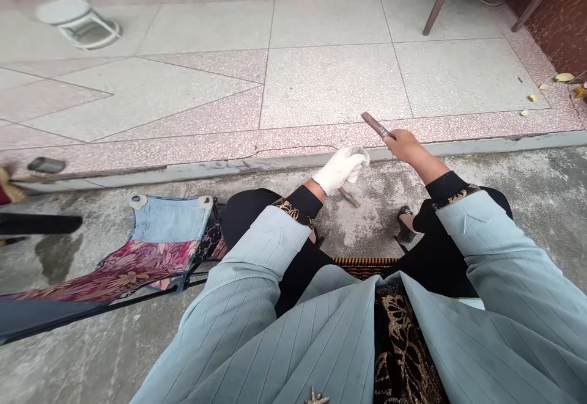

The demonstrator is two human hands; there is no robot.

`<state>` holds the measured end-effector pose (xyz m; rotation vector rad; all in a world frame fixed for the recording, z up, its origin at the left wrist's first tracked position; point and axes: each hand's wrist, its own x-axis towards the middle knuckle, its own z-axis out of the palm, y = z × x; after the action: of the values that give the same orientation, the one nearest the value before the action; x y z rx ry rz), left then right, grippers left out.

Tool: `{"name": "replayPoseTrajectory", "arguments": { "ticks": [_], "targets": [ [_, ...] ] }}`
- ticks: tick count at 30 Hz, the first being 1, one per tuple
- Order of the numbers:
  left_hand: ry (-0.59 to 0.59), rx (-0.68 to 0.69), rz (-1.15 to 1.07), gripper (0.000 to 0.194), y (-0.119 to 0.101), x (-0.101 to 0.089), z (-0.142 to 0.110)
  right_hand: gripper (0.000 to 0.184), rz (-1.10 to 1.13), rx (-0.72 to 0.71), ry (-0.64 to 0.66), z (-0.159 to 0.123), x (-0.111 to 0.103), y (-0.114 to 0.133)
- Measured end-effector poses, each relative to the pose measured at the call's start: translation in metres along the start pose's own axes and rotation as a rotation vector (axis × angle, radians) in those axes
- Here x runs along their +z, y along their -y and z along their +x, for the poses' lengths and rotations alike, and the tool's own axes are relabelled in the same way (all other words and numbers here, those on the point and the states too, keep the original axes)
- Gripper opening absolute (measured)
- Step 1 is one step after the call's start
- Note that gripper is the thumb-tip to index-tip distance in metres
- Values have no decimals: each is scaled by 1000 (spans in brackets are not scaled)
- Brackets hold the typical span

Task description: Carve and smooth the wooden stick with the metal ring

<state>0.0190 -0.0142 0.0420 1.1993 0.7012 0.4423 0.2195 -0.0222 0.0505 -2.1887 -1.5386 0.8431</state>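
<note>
My left hand (338,170), in a white knitted glove, is in front of my knees with its fingers closed. A pale, curved edge (365,154) shows at its fingertips; I cannot make out what it is. Just below the glove, a short brown handle (349,197) bound with wire is visible; whether it hangs from the hand or lies on the ground, I cannot tell. My bare right hand (404,146) grips a brown stick-like tool (376,124) with metal wire wound round it, its flat end pointing up and left over the step edge.
A raised tiled step (330,80) runs across in front of me. To my left stands a folding lounger (156,257) with patterned cloth. A white stool (87,22) is at the back left, wooden legs (441,0) at the back right. A grey cylinder (46,164) lies on the step.
</note>
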Motion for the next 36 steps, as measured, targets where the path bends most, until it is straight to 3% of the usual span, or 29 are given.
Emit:
{"name": "replayPoseTrajectory", "arguments": {
  "ticks": [3,7,11,14,16,19,22,24,27,31,36],
  "targets": [
    [-33,-24,56,1,0,2,0,29,-356,-84,-42,-2,4,3],
    [-34,-27,174,4,2,4,0,36,-516,-133,10,-6,8,3],
    [-35,28,425,11,2,3,1,24,-621,-151,169,-7,10,1],
    [38,81,543,10,0,0,2,17,-661,-179,398,-11,7,-1],
    [85,39,511,9,1,-4,4,24,-552,-177,604,-14,1,-3],
    [175,-110,295,8,4,-9,5,22,-176,-214,934,-21,-15,-2],
    [275,-201,86,8,8,-11,4,31,114,-311,1112,-27,-37,-1],
    [287,-201,1,9,8,-8,2,34,203,-324,1064,-31,-51,-1],
    [281,-157,-78,7,4,-3,-2,33,339,-328,824,-33,-61,-2],
    [242,-102,-161,9,-1,2,-2,31,566,-325,567,-34,-53,0],
    [120,22,-202,10,0,3,0,33,662,-267,435,-30,-37,7]
  ]
}}
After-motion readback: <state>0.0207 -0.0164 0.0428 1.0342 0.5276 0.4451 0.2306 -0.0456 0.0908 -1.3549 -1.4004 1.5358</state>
